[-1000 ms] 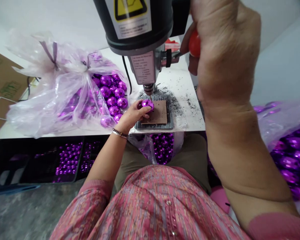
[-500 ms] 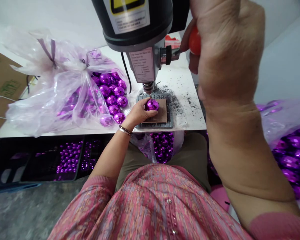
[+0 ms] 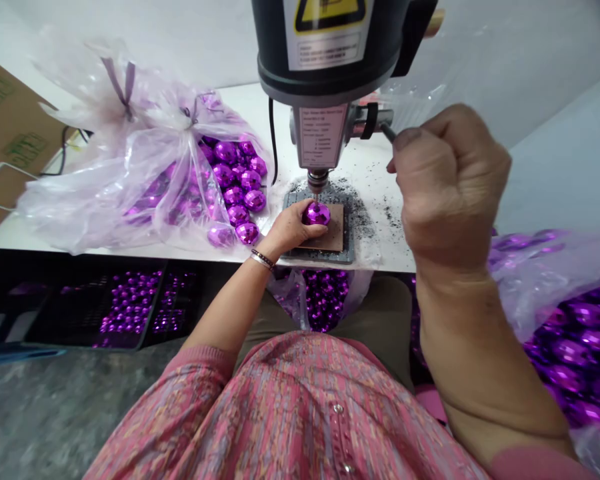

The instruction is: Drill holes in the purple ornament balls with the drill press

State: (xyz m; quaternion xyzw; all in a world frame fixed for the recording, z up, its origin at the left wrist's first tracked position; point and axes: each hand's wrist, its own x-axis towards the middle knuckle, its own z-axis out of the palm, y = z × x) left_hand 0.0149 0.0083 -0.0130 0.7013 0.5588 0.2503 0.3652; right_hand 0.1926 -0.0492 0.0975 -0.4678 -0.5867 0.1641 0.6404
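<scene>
A black and grey bench drill (image 3: 323, 133) stands over the table, its thin bit meeting the top of a shiny purple faceted ball (image 3: 317, 214). My left hand (image 3: 293, 230) pinches that ball from the left, thumb and fingers around it, on a brown board (image 3: 336, 230) over the grey drill base (image 3: 349, 250). My right hand (image 3: 450, 180) is closed round the end of the drill's lever (image 3: 387, 131); the knob is hidden inside my fingers.
Clear plastic bags (image 3: 105, 180) of purple balls lie on the white table (image 3: 253, 93) at left. Dark shavings surround the base. Below left are black crates (image 3: 150, 313) of small balls; another bag (image 3: 575, 347) is at right. A cardboard box (image 3: 10, 133) stands far left.
My right hand has moved down with the lever, and its red knob no longer shows. The camera view has shifted, so the drill appears further right. My left hand still holds the ball.
</scene>
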